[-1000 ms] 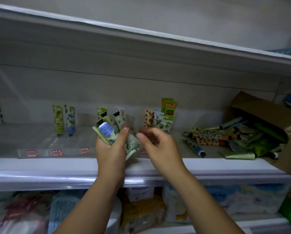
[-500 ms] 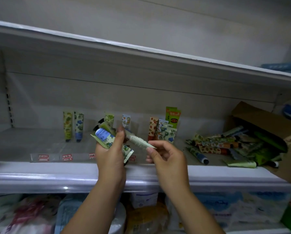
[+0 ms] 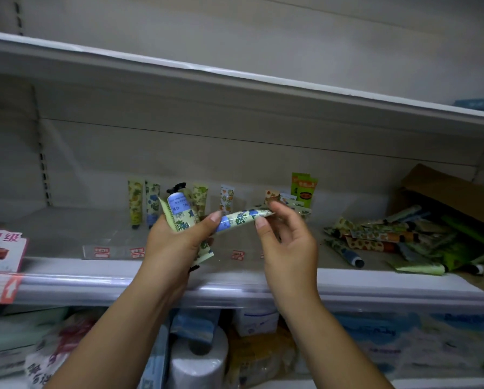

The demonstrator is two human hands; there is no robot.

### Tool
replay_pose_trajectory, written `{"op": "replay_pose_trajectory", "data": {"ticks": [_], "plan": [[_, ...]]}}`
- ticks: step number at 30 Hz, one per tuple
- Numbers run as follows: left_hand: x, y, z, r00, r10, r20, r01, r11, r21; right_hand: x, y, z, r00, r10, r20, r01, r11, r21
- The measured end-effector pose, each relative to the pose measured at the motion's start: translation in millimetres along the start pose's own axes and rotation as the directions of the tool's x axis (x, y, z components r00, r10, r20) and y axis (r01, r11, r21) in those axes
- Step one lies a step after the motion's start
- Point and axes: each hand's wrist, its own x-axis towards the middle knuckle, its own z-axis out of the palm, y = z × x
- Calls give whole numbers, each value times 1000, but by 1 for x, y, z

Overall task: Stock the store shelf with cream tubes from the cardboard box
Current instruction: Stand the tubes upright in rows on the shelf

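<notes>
My left hand [image 3: 176,245] grips a bunch of flowered cream tubes [image 3: 179,216] in front of the shelf [image 3: 263,282]. My right hand [image 3: 287,242] pinches the flat end of one blue-flowered tube [image 3: 245,219] that lies sideways, its other end still at my left thumb. Several tubes [image 3: 142,204] stand upright at the back of the shelf, with a green pair [image 3: 304,189] further right. The cardboard box [image 3: 443,189] lies on its side at the right, and many tubes [image 3: 384,237] spill out of it onto the shelf.
An upper shelf board [image 3: 235,88] overhangs the working shelf. A pink price card [image 3: 2,248] hangs at the left front edge. Below the shelf sit tissue packs [image 3: 403,343] and a paper roll [image 3: 198,360]. Red-and-white price labels [image 3: 102,252] line the shelf front.
My right hand has taken hold of one blue-flowered tube and drawn it sideways out of the bunch in my left hand. The camera has moved closer and to the left.
</notes>
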Motion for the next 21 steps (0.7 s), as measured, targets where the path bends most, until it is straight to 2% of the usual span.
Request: {"op": "replay_pose_trajectory", "data": {"ticks": [5, 10, 13, 17, 21], "plan": [[-5, -3, -3, 996, 81, -44, -81, 997, 11, 1, -1, 28, 983, 181, 20, -178, 931, 318], [5, 0, -20, 984, 131, -117, -125, 990, 61, 4, -1, 44, 962, 230, 148, -269, 888, 372], [18, 6, -35, 948, 210, -241, -183, 975, 128, 8, 1, 53, 965, 225, 135, -256, 922, 290], [31, 19, -53, 834, 360, -417, -299, 932, 206, 19, 7, 66, 977, 167, 135, -178, 981, 79], [37, 15, -65, 750, 371, -548, -334, 927, 170, 36, 4, 86, 976, 162, 149, -168, 986, 25]]}}
